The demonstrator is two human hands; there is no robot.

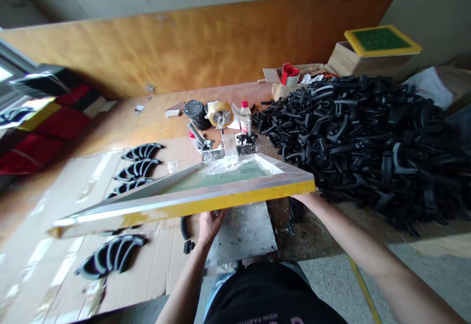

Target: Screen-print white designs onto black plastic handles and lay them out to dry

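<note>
A screen-printing frame (235,197) with yellow tape along its near side is raised at a tilt over the bench. White paste lies on its green mesh (224,174), and clamps (246,142) stand at its far end. My left hand (210,226) is under the near side, fingers curled, their tips and anything in them hidden by the frame. At the frame's right corner my right hand (304,197) is mostly covered, so its fingers do not show. Below is a stained metal plate (243,236). A curved black part (184,228) lies left of my left hand.
A large heap of black plastic parts (353,133) fills the right side. Fanned groups of curved black parts (114,255) lie on cardboard (154,275) to the left. Behind the frame stand a black tub (196,114), a tape roll (221,115) and a red-capped bottle (245,117).
</note>
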